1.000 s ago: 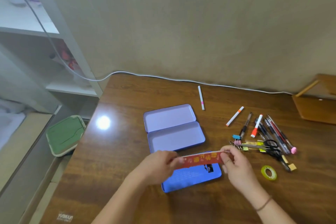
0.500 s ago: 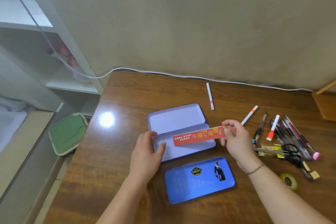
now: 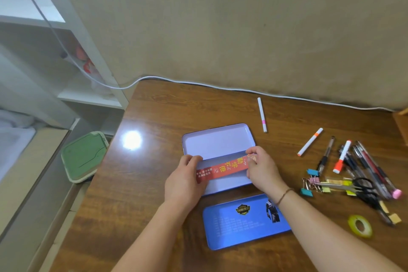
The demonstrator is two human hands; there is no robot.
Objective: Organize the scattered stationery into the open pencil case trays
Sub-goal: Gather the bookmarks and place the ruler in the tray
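An open lilac pencil case point(image 3: 217, 142) lies in the middle of the wooden desk point(image 3: 154, 117), its two trays side by side. A red paper strip with yellow print point(image 3: 223, 169) lies across the near tray. My left hand point(image 3: 186, 183) holds its left end and my right hand point(image 3: 261, 169) pinches its right end. A blue tin lid point(image 3: 245, 221) lies flat in front of the case. To the right are scattered white markers point(image 3: 310, 142), several pens point(image 3: 371, 168), black scissors point(image 3: 364, 190), binder clips point(image 3: 309, 183) and a yellow tape roll point(image 3: 360, 225).
One white marker point(image 3: 262, 115) lies alone behind the case. A white cable point(image 3: 220, 88) runs along the desk's back edge by the wall. A green-lidded box point(image 3: 84, 157) sits on the floor left of the desk, beside white shelves point(image 3: 66, 62).
Both hands carried the red strip from above the blue lid to the open case. It now lies in the near tray, with my left hand back on its left end.
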